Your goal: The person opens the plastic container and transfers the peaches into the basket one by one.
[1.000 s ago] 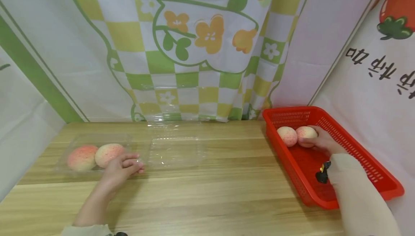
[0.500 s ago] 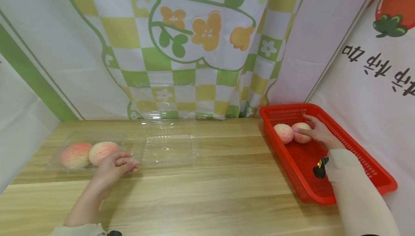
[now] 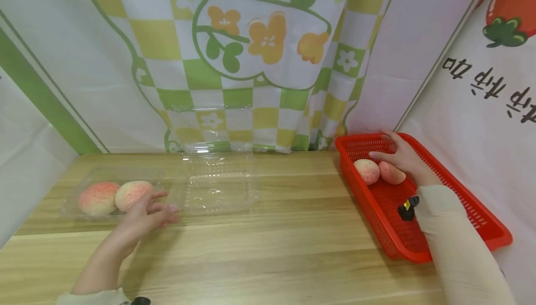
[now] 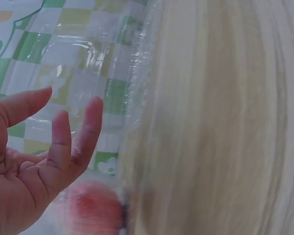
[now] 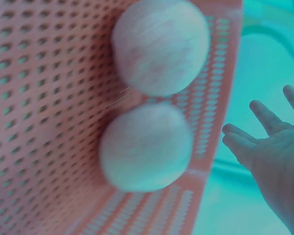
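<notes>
Two pink-and-cream peaches, a left one (image 3: 366, 171) and a redder right one (image 3: 392, 173), lie side by side at the far end of a red plastic basket (image 3: 374, 216). My right hand (image 3: 404, 158) hovers over them with spread fingers and holds nothing; the right wrist view shows its fingers apart from both fruits. On the left, two more peaches (image 3: 98, 198) sit in a clear plastic box (image 3: 121, 171). My left hand (image 3: 142, 216) is by that box's right side, partly covering the nearer peach (image 3: 133, 195). Its fingers are loosely bent and empty, as the left wrist view shows.
A second clear clamshell box (image 3: 217, 191) stands mid-table with its lid (image 3: 213, 128) raised against the checked curtain (image 3: 268, 123). Wood tabletop (image 3: 272, 249) lies between it and the basket. White cloth walls close in both sides.
My right hand has let go of the right peach and risen toward the basket's back rim. That peach has turned, now showing a redder side. My left fingers have spread.
</notes>
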A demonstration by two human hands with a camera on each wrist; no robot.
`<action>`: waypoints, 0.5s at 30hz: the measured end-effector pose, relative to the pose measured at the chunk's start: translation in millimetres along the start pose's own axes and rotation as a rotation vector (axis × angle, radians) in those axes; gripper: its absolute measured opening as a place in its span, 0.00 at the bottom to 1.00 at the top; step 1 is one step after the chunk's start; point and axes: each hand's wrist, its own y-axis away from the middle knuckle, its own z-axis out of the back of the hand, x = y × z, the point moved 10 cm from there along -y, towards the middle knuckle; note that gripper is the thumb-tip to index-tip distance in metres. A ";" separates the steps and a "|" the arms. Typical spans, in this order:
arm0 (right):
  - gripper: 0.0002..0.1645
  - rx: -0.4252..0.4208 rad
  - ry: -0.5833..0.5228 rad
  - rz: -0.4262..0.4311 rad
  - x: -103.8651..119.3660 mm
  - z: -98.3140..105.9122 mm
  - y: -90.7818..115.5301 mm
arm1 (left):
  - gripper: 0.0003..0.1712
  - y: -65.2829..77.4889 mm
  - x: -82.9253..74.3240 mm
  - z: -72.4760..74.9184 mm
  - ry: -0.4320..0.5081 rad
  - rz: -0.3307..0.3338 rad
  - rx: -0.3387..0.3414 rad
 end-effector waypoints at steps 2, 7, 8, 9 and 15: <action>0.56 -0.009 0.014 0.028 11.1 0.8 -0.7 | 0.42 4.2 -3.3 2.0 -0.023 -0.014 0.007; 0.54 -0.016 -0.021 0.107 43.4 0.5 -1.5 | 0.35 14.2 -12.2 16.2 -0.088 -0.072 -0.002; 0.54 -0.016 -0.040 0.122 51.0 0.0 -1.7 | 0.33 15.4 -14.1 20.9 -0.101 -0.084 -0.011; 0.54 -0.019 -0.056 0.130 58.7 -0.5 -1.7 | 0.32 16.4 -16.0 26.4 -0.117 -0.097 -0.020; 0.51 -0.035 -0.164 0.233 117.5 -13.9 -6.2 | 0.27 22.9 -29.2 72.4 -0.285 -0.201 -0.172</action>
